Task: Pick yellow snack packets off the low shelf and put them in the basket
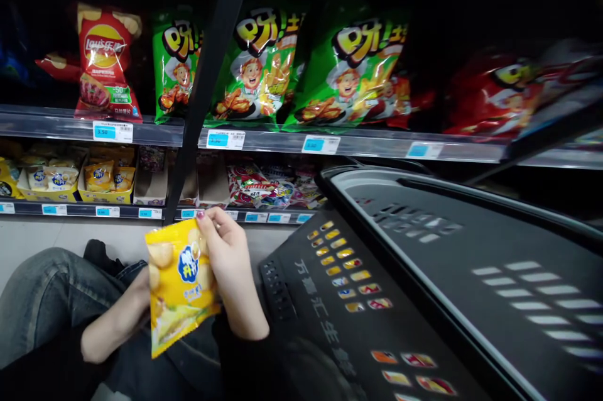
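Note:
A small yellow snack bag (181, 281) with a blue logo hangs upright in front of my knees, slightly tilted. My right hand (223, 241) pinches its upper right edge between thumb and fingers. Behind the bag's left side is my left hand (139, 294). Its fingers are hidden by the bag, so whether they grip it does not show. To the right of my right hand stands a dark grey shopping basket (325, 319), with colourful packs showing through the slots in its side.
An upper shelf (155, 132) carries a red chip bag (107, 65), several green snack bags (351, 77) and blurred red bags. Below it, a lower shelf (125, 210) holds open boxes of small packs (101, 176). A dark post (214, 43) divides the shelving.

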A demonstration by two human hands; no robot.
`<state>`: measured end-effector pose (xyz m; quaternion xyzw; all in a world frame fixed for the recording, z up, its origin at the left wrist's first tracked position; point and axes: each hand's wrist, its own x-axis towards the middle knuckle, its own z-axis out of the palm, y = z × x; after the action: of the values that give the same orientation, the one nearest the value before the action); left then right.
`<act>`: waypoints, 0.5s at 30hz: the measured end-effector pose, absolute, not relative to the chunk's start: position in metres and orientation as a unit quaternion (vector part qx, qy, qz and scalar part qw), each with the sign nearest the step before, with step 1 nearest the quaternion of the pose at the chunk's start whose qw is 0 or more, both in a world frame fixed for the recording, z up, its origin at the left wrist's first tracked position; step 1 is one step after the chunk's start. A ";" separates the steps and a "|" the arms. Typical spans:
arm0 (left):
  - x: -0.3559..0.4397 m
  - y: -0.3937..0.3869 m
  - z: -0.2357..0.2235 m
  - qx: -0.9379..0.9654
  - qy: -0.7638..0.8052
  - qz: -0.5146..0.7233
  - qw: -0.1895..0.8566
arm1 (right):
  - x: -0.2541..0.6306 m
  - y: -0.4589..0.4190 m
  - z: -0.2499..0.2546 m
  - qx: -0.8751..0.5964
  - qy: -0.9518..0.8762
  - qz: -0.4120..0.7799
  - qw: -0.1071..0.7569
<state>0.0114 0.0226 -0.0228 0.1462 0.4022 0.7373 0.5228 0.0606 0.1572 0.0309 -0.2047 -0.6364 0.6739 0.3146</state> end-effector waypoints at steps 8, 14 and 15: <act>-0.006 0.023 -0.009 0.169 0.381 0.723 0.551 | 0.066 0.162 0.036 -0.359 -0.753 0.431 0.344; -0.012 0.029 -0.012 0.170 0.453 0.752 0.447 | 0.057 0.167 0.028 -0.199 -0.665 0.707 0.132; -0.018 0.029 -0.011 0.204 0.489 0.731 0.431 | 0.055 0.168 0.026 -0.190 -0.657 0.721 0.116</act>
<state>-0.0183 0.0286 -0.0113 0.2037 0.4887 0.7306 0.4311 0.0551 0.1678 0.0260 -0.1897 -0.6566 0.7207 0.1160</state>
